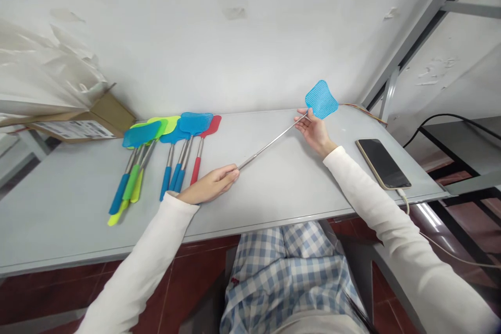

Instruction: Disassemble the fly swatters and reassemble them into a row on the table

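A fly swatter with a blue mesh head (321, 99) and a thin, drawn-out metal rod is held slantwise above the grey table (270, 195). My left hand (214, 183) wraps round its grip end, hiding the grip. At the other end, my right hand (312, 129) pinches the rod just below the head, thumb against fingers. Left of my left hand lie several more fly swatters in two groups. One group has blue swatters (195, 124) and a red swatter (211, 128); the other mixes a blue swatter (141, 134) with green and yellow ones.
A smartphone (384, 163) with a white cable lies on the right side of the table. An open cardboard box (94, 120) stands at the back left. Behind the table rises a white wall (258, 36); a grey metal frame (415, 36) slants at the right.
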A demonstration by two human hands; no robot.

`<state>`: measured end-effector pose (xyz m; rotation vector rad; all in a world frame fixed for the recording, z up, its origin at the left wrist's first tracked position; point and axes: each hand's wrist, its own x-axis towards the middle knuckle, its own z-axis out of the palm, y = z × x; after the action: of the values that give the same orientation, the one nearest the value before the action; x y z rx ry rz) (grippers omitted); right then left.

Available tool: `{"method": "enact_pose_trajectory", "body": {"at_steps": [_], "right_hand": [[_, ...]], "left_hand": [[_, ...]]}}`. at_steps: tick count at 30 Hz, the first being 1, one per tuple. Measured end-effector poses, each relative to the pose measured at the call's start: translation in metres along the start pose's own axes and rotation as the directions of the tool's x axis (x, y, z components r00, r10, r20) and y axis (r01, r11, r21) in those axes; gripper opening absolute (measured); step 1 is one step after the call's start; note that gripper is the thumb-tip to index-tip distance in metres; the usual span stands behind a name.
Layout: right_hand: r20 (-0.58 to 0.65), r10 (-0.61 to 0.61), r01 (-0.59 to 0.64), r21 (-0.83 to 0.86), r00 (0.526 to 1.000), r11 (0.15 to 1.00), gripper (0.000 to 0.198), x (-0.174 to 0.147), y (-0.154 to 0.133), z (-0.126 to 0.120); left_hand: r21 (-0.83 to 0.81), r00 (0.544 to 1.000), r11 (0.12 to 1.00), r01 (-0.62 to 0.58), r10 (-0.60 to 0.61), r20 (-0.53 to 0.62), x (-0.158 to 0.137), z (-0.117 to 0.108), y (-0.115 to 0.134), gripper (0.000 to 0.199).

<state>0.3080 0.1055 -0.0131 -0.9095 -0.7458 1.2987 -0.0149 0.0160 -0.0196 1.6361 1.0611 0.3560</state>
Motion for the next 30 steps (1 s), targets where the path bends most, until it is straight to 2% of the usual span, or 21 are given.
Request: {"method": "enact_pose_trajectory", "body": {"at_steps": [9, 14, 20, 24, 30], "right_hand": [[0.015, 0.027, -0.027, -0.022, 1.0, 0.999, 0.03, -0.003, 0.009, 0.003], [0.1, 0.074, -0.072, -0.021, 0.992, 0.997, 0.032, -0.013, 0.027, 0.015], [0.195, 0.081, -0.089, 0.033, 0.978, 0.995, 0.035, -0.019, 0.02, 0.021], [0.163, 0.103, -0.109, 0.029, 0.981, 0.994, 0.045, -0.018, 0.017, 0.02], [0.105, 0.077, -0.082, 0.045, 0.991, 0.996, 0.026, -0.016, 0.024, 0.02]], "left_hand": [[0.08, 0.999, 0.997, -0.017, 0.019, -0.033, -0.001, 0.005, 0.003, 0.04], [-0.006, 1.0, 1.0, -0.009, 0.009, -0.009, 0.002, 0.004, -0.002, 0.042], [-0.073, 0.999, 0.997, 0.036, -0.037, -0.001, 0.001, 0.005, -0.001, 0.042], [-0.092, 1.0, 0.996, 0.02, -0.022, -0.019, 0.002, 0.006, -0.001, 0.041], [-0.079, 1.0, 0.997, 0.023, -0.023, 0.005, 0.002, 0.005, -0.003, 0.042]]}}
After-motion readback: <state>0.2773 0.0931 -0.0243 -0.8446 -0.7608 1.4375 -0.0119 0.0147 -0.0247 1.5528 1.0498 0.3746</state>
